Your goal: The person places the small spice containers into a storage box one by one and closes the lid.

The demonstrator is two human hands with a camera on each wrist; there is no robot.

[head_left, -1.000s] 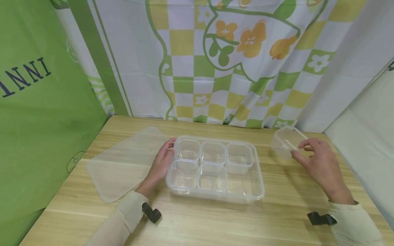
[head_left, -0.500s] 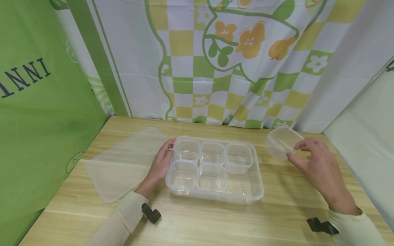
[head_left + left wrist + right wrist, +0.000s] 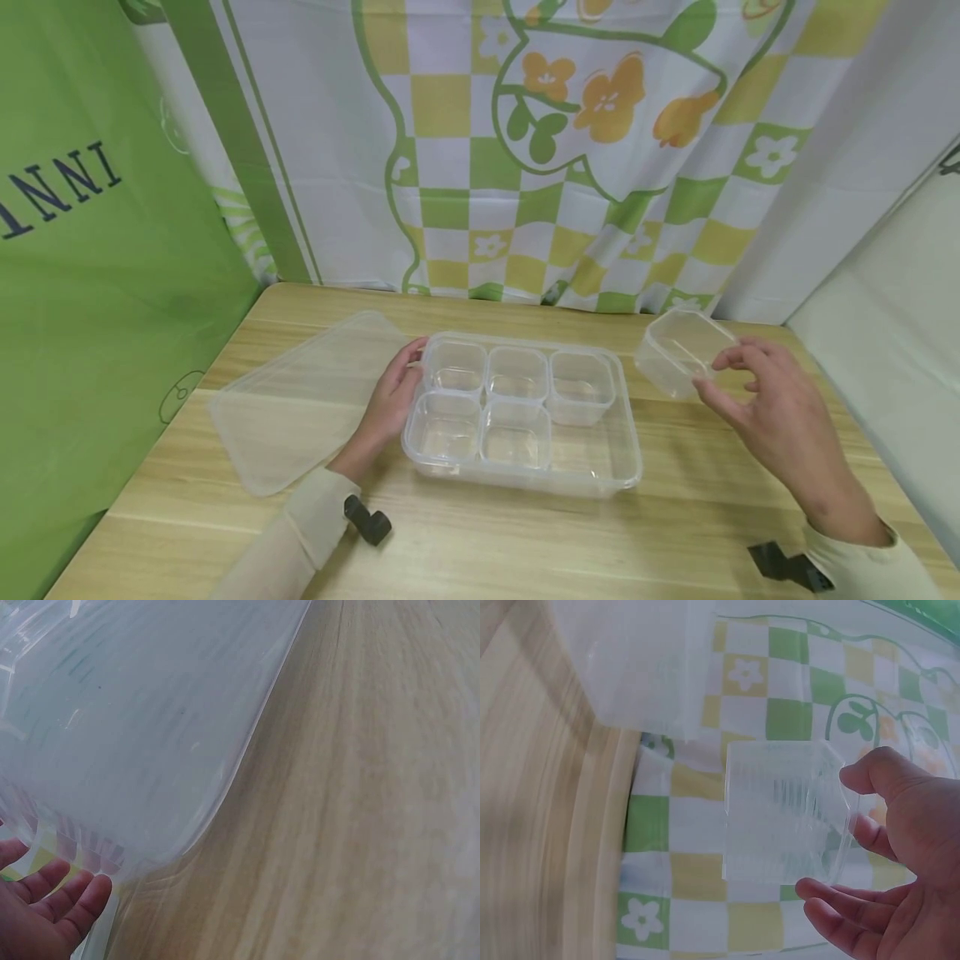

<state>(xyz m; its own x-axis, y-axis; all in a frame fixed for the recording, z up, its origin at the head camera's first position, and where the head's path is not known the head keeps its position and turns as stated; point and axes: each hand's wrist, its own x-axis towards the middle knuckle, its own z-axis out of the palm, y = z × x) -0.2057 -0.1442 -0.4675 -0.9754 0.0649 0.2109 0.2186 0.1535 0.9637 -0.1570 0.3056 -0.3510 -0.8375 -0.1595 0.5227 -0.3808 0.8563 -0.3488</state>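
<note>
A large clear plastic food box (image 3: 525, 479) sits mid-table, with several small clear square cups (image 3: 517, 433) inside it. Its front right corner shows bare floor. My left hand (image 3: 390, 392) rests against the box's left side; in the left wrist view its fingers (image 3: 86, 904) reach the box wall fairly straight. To the right of the box my right hand (image 3: 783, 417) pinches another small clear cup (image 3: 678, 350) by its rim, between thumb and fingers. That cup is tilted and raised over the table. In the right wrist view the same cup (image 3: 780, 817) appears with nothing visible in it.
A translucent flat lid (image 3: 300, 408) lies on the wooden table (image 3: 487, 550) left of the box, partly behind my left forearm. A patterned curtain (image 3: 517, 233) hangs along the table's back edge. Green cloth (image 3: 112, 333) covers the left side.
My right hand has brought the small cup a little to the left, closer to the box, and its opening shows more. My left hand, the box and the lid stay in place.
</note>
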